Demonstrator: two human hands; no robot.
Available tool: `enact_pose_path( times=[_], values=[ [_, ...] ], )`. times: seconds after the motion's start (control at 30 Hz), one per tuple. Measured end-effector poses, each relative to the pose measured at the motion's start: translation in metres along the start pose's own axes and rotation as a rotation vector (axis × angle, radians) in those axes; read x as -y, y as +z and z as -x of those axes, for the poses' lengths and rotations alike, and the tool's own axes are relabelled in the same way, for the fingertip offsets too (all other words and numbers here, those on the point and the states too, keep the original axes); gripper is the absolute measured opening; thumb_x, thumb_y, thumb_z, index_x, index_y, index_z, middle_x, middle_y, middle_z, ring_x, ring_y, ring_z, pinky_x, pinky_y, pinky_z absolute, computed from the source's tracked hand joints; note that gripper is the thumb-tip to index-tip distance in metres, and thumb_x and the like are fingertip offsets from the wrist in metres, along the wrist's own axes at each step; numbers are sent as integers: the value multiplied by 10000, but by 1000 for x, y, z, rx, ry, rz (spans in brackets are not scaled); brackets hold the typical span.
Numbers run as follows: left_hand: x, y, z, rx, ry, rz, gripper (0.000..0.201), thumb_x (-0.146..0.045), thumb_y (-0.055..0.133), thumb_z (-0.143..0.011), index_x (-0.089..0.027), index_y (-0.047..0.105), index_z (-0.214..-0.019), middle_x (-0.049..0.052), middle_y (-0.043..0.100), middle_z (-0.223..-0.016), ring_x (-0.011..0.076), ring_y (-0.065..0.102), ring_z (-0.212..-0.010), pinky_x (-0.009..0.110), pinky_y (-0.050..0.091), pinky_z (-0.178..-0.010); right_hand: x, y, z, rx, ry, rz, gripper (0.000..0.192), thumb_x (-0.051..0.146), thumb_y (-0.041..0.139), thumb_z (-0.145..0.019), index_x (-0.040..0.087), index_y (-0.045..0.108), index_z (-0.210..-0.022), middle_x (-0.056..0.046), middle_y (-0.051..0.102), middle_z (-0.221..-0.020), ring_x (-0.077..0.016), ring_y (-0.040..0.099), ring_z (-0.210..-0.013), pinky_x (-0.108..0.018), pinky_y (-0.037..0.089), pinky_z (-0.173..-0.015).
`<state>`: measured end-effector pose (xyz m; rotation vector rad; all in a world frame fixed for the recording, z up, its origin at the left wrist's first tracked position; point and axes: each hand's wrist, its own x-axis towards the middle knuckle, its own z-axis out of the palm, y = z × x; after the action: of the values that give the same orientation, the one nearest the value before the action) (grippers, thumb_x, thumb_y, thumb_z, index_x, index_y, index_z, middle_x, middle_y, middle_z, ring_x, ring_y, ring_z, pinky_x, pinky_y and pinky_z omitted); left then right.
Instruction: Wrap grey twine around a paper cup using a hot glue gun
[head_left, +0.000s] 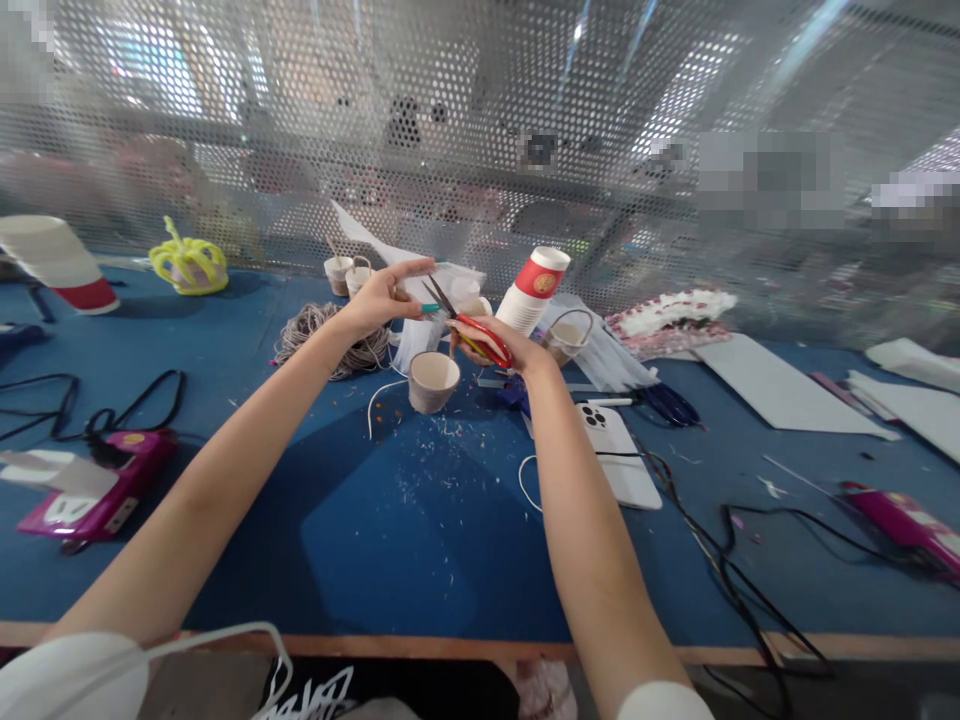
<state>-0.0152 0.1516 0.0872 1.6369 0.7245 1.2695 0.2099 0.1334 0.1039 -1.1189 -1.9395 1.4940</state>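
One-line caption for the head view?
Right hand works red scissors beside left hand, above a paper cup.

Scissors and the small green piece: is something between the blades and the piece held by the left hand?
Nothing visible. The right hand holds the red scissors with blades open, tips close to the green piece pinched in the left hand. The paper cup stands below them on the table, not in between.
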Motion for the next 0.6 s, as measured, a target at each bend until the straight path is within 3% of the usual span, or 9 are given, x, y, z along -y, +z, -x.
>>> enact_pose_path(
  times=[0.4, 0.6],
  values=[
    [0, 0, 0, -5, 28, -11, 764, -95, 800, -616, -188, 592, -1345, 157, 500, -1501, 6, 604, -628, 185, 584, -659, -2, -1, -1, 6, -43, -7, 439, 528, 561, -926, 172, 594, -671, 33, 389, -478, -68, 315, -394, -220, 223, -354],
    [1, 0, 0, -5, 29, 11, 761, -90, 792, -625, -191, 582, -1349, 153, 483, -1513, 13, 611, -634, 200, 588, -682, 0, 1, 3, 30, -50, 1, 420, 525, 550, -925, 175, 590, -696, 24, 407, -528, -81, 335, -434, -217, 247, -368]
  ],
)
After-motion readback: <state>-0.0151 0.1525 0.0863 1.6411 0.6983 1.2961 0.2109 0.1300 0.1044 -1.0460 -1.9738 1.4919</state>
